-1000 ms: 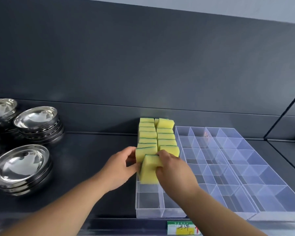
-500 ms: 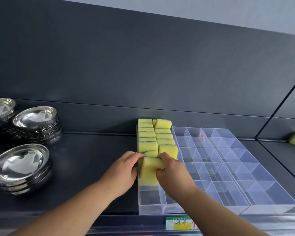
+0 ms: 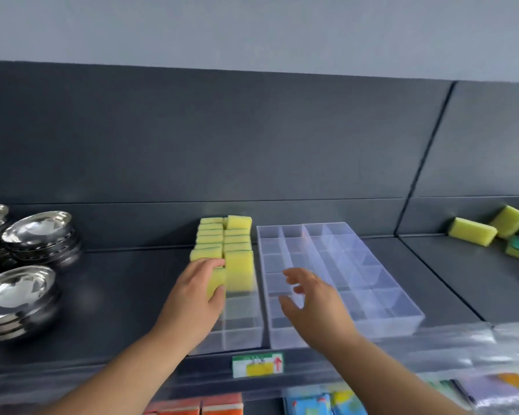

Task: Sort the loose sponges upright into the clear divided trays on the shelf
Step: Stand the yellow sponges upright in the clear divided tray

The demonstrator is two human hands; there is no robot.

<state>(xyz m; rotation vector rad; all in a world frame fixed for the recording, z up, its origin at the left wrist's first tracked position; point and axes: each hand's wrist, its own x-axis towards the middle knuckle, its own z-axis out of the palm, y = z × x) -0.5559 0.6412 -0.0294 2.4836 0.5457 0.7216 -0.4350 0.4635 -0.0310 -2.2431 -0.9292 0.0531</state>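
Note:
Several yellow sponges (image 3: 224, 235) stand upright in two rows in the left clear divided tray (image 3: 242, 332). My left hand (image 3: 196, 295) grips the front sponge (image 3: 215, 283) of the left row, thumb on its near face. Beside it stands the front sponge of the right row (image 3: 239, 271). My right hand (image 3: 310, 304) hovers open over the empty clear trays (image 3: 381, 319) to the right, holding nothing. Loose yellow sponges (image 3: 472, 231) lie on the shelf at the far right.
Stacks of steel bowls (image 3: 18, 298) sit on the shelf at the left. A price label (image 3: 257, 364) hangs on the shelf's front edge. Coloured packs (image 3: 312, 404) fill the shelf below. A dark back panel rises behind the trays.
My right hand let go of the sponge and drew off to the right over the empty trays. My left hand stays on the front sponge. The view swung right, showing loose sponges.

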